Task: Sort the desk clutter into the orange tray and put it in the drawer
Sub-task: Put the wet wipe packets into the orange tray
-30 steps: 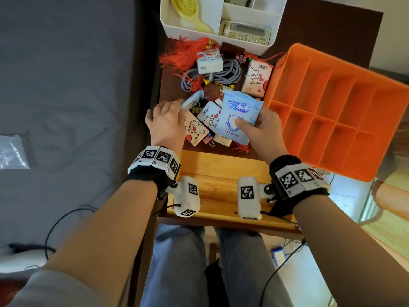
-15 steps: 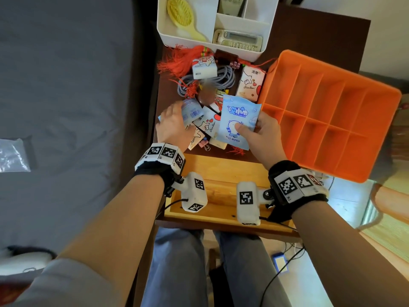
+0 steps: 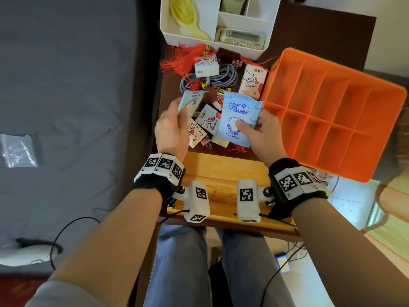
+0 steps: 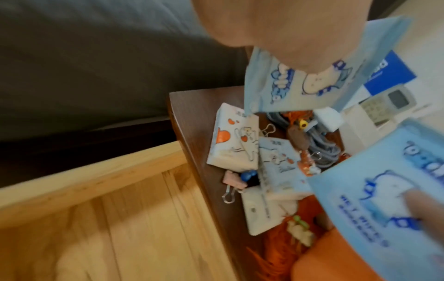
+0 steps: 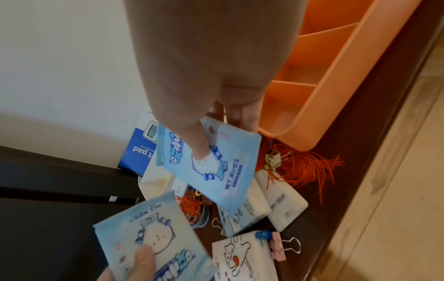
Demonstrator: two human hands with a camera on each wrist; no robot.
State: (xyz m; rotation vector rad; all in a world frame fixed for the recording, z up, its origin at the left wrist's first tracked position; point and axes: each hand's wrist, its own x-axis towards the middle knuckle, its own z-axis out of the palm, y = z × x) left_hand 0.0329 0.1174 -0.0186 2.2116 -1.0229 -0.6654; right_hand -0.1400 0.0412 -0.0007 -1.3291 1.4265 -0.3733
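The orange tray [image 3: 332, 120], right of frame, shows ten bare compartments. The white organizer [image 3: 219, 23] at top holds one yellow brush [image 3: 183, 14] and one remote [image 3: 240, 38]. Each grip pinches one blue wipes packet: left hand [image 3: 171, 129], right hand [image 3: 263, 131].

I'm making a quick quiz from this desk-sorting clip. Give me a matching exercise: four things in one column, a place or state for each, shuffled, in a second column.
1. orange tray
2. yellow hairbrush
3. blue wet wipes pack
4. grey braided cable

a. held in the right hand
b. coiled on the desk
c. compartments hold nothing
d. in the white organizer

Pairs: 1-c, 2-d, 3-a, 4-b
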